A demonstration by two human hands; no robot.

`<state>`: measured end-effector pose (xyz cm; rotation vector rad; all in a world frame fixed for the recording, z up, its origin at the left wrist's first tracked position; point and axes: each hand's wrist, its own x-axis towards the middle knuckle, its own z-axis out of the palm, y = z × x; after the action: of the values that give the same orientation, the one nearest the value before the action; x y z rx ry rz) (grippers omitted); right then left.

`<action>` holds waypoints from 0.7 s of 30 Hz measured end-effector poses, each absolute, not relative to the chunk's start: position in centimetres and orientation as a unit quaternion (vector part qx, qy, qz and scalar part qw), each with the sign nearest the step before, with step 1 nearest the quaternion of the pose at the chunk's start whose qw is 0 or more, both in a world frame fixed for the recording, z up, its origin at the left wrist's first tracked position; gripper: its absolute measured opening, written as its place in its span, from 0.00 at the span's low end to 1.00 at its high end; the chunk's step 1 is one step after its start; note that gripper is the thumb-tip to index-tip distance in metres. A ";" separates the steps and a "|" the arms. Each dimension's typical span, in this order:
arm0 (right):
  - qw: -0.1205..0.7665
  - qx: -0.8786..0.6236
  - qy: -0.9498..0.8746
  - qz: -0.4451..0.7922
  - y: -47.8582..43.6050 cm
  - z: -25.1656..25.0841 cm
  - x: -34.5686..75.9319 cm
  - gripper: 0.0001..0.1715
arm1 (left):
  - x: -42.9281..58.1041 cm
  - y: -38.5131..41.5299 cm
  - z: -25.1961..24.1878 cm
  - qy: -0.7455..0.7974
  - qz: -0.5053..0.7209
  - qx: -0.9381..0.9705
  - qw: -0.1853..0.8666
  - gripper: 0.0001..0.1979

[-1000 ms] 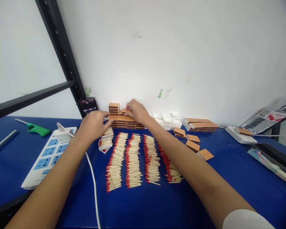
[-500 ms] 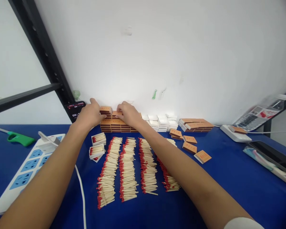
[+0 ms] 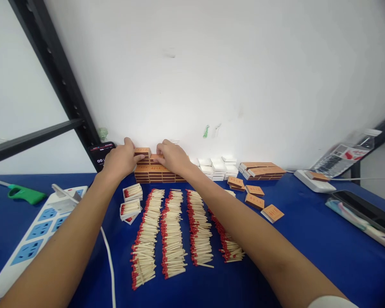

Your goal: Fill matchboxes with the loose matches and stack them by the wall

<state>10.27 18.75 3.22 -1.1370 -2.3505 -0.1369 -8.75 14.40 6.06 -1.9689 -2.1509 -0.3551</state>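
At the foot of the wall stands a stack of orange-topped, brown-sided matchboxes (image 3: 154,170). My left hand (image 3: 120,159) is at its left end, thumb along the front of an upper matchbox (image 3: 143,151) and the other fingers behind, partly hidden. My right hand (image 3: 172,157) curls over the stack's top farther right, its fingertips closed on a matchbox (image 3: 154,158). In front of the stack lie rows of red-headed matches (image 3: 173,235); my right forearm covers part of the rightmost row. White inner trays filled with matches (image 3: 130,208) sit below my left hand.
White empty trays (image 3: 217,167) are piled right of the stack, with more matchboxes (image 3: 263,170) beyond and loose sleeves (image 3: 272,213) nearer. A power strip (image 3: 35,235) with a white cable, a green lighter (image 3: 27,194) and a phone (image 3: 101,154) are left; a plastic bottle (image 3: 346,154) leans right.
The view has tilted slightly, so the scene sits a little lower. Both hands stay at the stack; the right fingers have shifted slightly on the matchbox.
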 end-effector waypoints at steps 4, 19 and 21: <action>0.281 -0.428 -0.858 -0.033 18.6 4.1 13.2 0.09 | -9.1 14.7 6.0 -0.721 -0.123 -0.674 0.098 0.26; 0.177 -0.479 -0.859 -0.031 19.0 3.6 18.8 0.08 | -9.2 15.0 6.2 -0.724 -0.117 -0.673 0.092 0.29; 0.174 -0.479 -0.860 -0.033 19.1 3.4 18.3 0.08 | -9.0 14.9 6.2 -0.726 -0.115 -0.672 0.094 0.29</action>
<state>18.34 19.10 3.43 -1.3572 -2.4387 -0.0927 -9.02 14.91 6.19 -1.9922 -2.1536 -0.3410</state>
